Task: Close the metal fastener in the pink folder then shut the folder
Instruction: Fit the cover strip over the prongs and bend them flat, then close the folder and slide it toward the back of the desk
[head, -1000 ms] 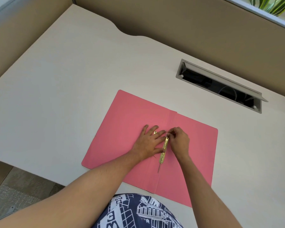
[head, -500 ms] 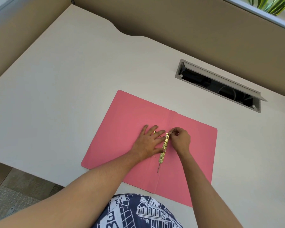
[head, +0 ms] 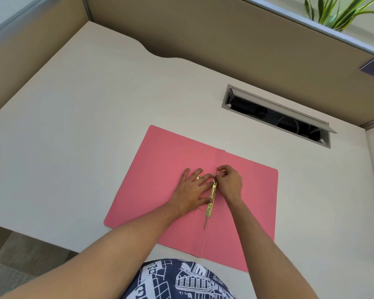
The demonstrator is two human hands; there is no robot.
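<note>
The metal fastener (head: 211, 197) runs along the pink folder (head: 166, 156)'s centre crease — right hand (head: 230, 183) pinches its far end (left hand (head: 192, 189) flat beside it).

Your pink folder (head: 164, 169) lies open and flat on the white tabletop (head: 73, 130). Your left hand (head: 192, 190) presses flat on the left leaf, fingers spread, thumb against the brass fastener (head: 211, 201) along the crease. Your right hand (head: 230, 182) pinches at the fastener's far end — what exactly it pinches is unclear.
</note>
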